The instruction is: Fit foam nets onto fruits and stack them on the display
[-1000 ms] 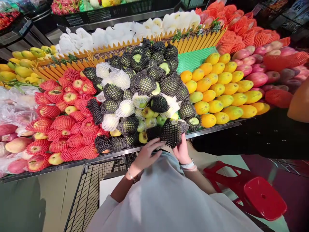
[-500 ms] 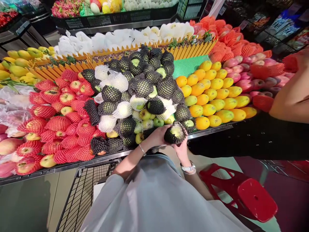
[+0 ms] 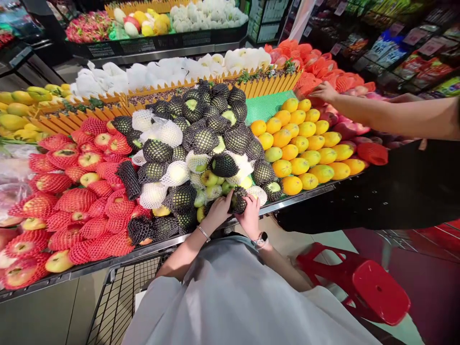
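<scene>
Both hands are at the stand's front edge, around a green apple in a black foam net (image 3: 238, 201). My left hand (image 3: 218, 212) grips its left side, and my right hand (image 3: 249, 215) has its fingers curled over the right side. Part of the fruit is hidden by the fingers. Just behind lie bare green apples (image 3: 209, 178) and a heap of apples in black foam nets (image 3: 201, 140). A white-netted apple (image 3: 258, 193) sits right beside my right hand.
Red-netted apples (image 3: 77, 206) are piled left, yellow-orange fruit (image 3: 298, 143) in rows right. A co-worker's hand (image 3: 325, 92) reaches over fruit in red nets. Below are a wire cart (image 3: 118, 292) and a red stool (image 3: 381, 291). A yellow picket fence (image 3: 266, 86) runs behind.
My hands have moved left with the netted apple, from in front of my body down among the fruit at the stand's edge. The co-worker's arm now stretches over the red-netted fruit. The view has shifted.
</scene>
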A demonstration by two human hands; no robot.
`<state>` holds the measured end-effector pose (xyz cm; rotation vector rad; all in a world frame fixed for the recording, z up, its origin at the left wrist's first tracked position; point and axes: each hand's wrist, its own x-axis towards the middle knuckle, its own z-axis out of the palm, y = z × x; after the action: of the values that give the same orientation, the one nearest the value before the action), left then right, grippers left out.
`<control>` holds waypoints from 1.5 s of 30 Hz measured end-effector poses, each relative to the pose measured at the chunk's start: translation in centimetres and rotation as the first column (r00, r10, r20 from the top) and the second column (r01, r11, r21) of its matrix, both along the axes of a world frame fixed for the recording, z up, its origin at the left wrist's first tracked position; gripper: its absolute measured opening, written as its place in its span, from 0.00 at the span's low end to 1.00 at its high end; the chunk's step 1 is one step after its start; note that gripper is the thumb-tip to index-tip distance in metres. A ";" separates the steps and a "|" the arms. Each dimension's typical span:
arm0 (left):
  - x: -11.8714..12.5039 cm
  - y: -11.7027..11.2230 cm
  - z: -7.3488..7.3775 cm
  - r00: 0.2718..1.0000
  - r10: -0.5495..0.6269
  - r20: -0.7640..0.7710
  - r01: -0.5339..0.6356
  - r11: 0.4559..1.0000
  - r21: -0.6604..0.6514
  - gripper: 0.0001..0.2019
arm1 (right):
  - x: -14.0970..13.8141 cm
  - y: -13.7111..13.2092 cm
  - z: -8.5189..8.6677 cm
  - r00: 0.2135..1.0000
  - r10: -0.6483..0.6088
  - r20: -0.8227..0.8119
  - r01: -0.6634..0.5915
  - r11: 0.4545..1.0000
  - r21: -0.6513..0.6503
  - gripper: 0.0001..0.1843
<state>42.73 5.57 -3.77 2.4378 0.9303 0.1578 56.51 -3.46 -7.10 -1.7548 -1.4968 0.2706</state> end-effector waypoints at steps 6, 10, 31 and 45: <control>-0.5 -1.1 0.4 0.998 0.010 0.068 -0.012 1.000 0.021 0.34 | 0.3 -0.1 0.2 0.997 0.071 0.027 -0.069 0.997 -0.043 0.39; -0.1 -1.7 0.7 0.985 0.096 0.145 -0.107 0.992 0.071 0.28 | 2.1 -0.7 1.2 0.983 0.155 0.097 -0.144 0.983 -0.111 0.38; -15.6 -5.3 5.2 0.525 0.654 0.544 -0.844 0.483 0.234 0.18 | 3.4 -3.1 0.5 0.998 -0.057 0.003 0.055 0.975 0.214 0.24; -22.6 -6.2 2.6 0.224 0.808 0.544 -0.974 0.169 0.150 0.09 | -2.8 -0.9 3.7 0.861 0.353 -0.367 -0.313 0.935 0.165 0.10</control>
<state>20.10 -0.66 -1.18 1.6226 2.3067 1.3717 53.68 -4.39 -3.36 -1.2581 -1.4760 0.6733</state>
